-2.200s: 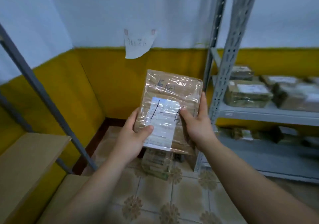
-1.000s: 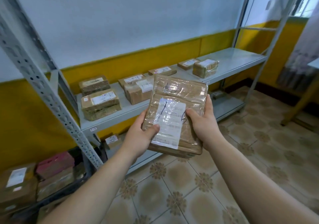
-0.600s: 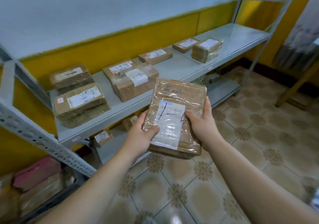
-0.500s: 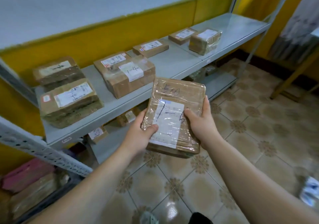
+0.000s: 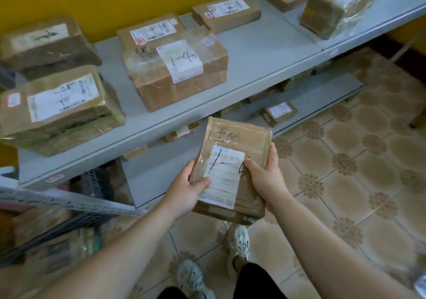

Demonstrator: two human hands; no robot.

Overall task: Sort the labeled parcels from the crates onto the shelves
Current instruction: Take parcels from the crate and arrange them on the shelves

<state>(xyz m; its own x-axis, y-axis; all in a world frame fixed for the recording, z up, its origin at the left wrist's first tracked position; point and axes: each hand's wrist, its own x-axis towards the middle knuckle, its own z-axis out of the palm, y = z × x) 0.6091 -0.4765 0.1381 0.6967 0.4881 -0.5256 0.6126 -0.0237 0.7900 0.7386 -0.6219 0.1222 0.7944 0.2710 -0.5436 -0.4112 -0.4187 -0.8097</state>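
Observation:
A flat brown parcel point(image 5: 239, 146) wrapped in clear tape, with a white label marked "1-6", is held in front of me over the tiled floor. My left hand point(image 5: 186, 190) grips its left lower edge, thumb on the label. My right hand point(image 5: 265, 179) grips its right side. Just beyond it runs the grey metal shelf point(image 5: 260, 52), carrying several labeled parcels: one marked "1-4" point(image 5: 177, 72), another point(image 5: 57, 105) at the left, a wrapped box point(image 5: 338, 6) at the far right.
A lower shelf point(image 5: 318, 96) holds small parcels such as one point(image 5: 280, 113). A perforated shelf post point(image 5: 69, 200) crosses at the left, with a dark crate of parcels point(image 5: 53, 236) behind it. My shoes point(image 5: 238, 243) stand on patterned floor tiles point(image 5: 345, 183).
My view has swung from the corner to the shelf, then tilted down and closer. The parcel stays gripped in both hands and has come lower, near the shelf's front edge.

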